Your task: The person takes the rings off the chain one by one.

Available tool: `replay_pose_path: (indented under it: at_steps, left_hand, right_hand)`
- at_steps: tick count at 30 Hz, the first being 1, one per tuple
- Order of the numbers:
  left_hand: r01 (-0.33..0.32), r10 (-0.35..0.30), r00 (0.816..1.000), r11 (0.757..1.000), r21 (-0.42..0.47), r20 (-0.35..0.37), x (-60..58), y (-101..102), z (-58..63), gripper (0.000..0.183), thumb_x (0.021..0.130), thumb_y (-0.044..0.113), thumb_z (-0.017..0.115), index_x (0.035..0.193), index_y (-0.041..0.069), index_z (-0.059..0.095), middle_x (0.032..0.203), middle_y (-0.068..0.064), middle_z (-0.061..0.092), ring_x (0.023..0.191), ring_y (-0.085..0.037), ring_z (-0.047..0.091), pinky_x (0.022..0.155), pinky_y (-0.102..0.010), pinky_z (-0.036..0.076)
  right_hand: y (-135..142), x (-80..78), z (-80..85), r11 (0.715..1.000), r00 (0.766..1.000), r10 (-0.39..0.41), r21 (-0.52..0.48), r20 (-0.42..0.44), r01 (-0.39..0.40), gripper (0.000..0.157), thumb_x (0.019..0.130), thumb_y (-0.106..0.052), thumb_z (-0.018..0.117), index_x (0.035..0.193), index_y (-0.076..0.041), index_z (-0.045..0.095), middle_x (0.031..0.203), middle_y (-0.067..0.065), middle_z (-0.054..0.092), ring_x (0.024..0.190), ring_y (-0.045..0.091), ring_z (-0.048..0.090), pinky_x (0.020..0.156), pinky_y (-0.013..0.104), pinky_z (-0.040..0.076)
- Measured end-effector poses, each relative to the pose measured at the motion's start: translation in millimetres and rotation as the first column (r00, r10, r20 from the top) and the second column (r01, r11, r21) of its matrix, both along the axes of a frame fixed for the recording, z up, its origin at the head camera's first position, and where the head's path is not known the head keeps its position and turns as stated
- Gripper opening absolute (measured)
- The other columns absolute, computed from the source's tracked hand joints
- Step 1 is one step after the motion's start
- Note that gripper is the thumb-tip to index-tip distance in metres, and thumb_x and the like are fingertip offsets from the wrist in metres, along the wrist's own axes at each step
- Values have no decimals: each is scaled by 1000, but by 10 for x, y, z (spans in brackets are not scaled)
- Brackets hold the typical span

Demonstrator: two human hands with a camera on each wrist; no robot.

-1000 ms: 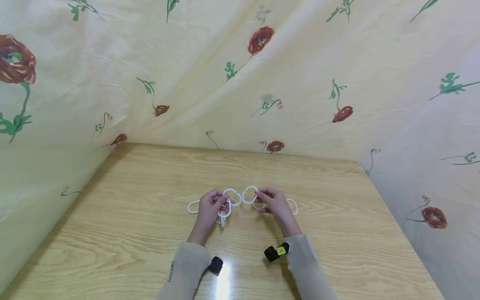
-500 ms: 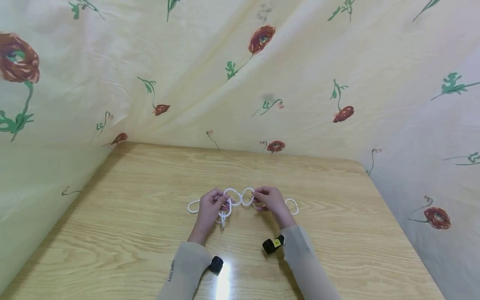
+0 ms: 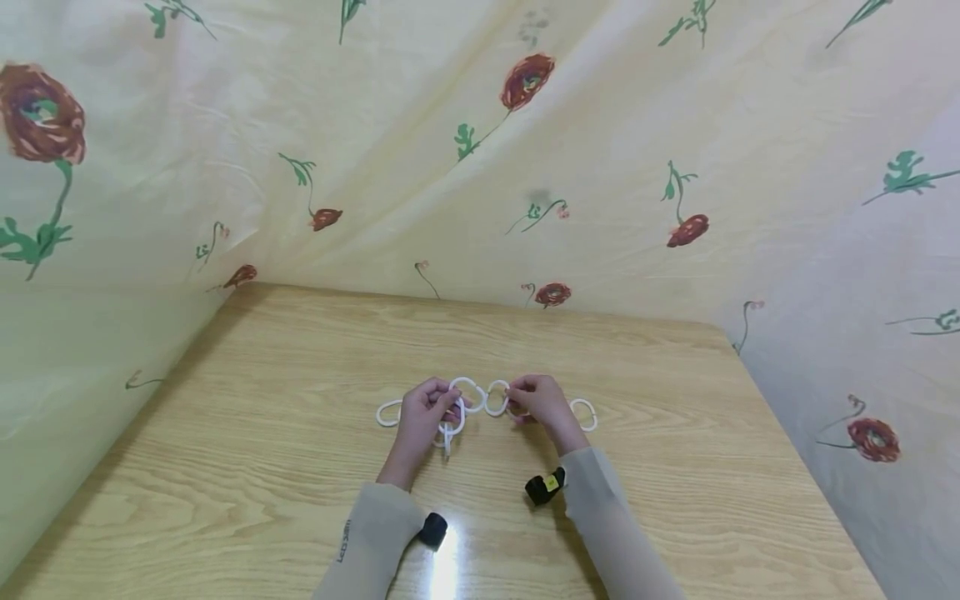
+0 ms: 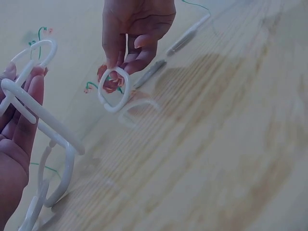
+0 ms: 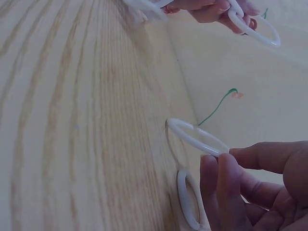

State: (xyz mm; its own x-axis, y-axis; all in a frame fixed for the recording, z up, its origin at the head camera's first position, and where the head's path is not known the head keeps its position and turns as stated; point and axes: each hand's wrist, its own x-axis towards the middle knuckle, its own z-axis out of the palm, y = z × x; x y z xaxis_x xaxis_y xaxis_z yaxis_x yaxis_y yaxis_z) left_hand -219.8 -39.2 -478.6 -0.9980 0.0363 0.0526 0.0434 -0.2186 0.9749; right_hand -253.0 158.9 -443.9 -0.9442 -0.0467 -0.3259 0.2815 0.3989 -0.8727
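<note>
My left hand (image 3: 411, 425) pinches a short chain of white plastic links between thumb and fingers. One link (image 3: 468, 381) sticks up to the right of the fingers. Below the fingertips hang other joined links (image 4: 63, 173), their lower end close over the table. My right hand (image 3: 549, 407) pinches a single rounded white link (image 5: 192, 138) by its edge, thumb against fingertips. In the head view this link's left side lies right at the chain's upper link. The left wrist view shows it as an upright loop. Part of the chain is hidden behind the left fingers.
A loose white link (image 3: 377, 414) lies on the wooden table (image 3: 300, 517) left of the left hand, and another (image 3: 594, 417) lies right of the right hand. One more link (image 5: 183, 197) rests beneath the right fingers. A flowered cloth (image 3: 390, 167) hangs behind the table.
My right hand has moved slightly left, bringing its link close to the chain's upper link and turning it a little. My left hand has stayed almost still.
</note>
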Motion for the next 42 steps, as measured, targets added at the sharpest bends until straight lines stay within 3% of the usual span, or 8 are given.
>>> replay_pose_path:
  at_steps: [17, 33, 42]
  left_hand:
    - [4, -4, 1000, 1000, -18, 1, -10, 31, -3, 15, 93, 1, 60, 92, -14, 58, 86, -29, 70, 60, -6, 64, 57, -18, 58]
    - [12, -12, 1000, 1000, -15, 13, -13, 11, -17, 17, 94, 1, 58, 95, -16, 57, 89, -35, 67, 61, -6, 63, 56, -17, 57]
    - [10, -10, 1000, 1000, -15, 5, -23, 7, -15, 17, 94, 0, 57, 94, -17, 55, 88, -37, 66, 60, -5, 63, 55, -16, 56]
  right_hand:
    - [56, -6, 37, 997, 1000, 26, 77, -13, -25, 22, 96, -6, 55, 109, 9, 64, 87, 9, 64, 76, 12, 58, 61, 24, 60]
    - [15, 48, 107, 999, 999, 1, 43, -46, 1, 23, 96, -8, 57, 112, 8, 64, 100, 18, 68, 85, 17, 67, 64, 27, 61]
    - [-70, 152, 169, 994, 991, 82, -59, -104, -89, 25, 95, -9, 58, 113, 8, 64, 102, 23, 69, 83, 13, 67, 63, 27, 61]
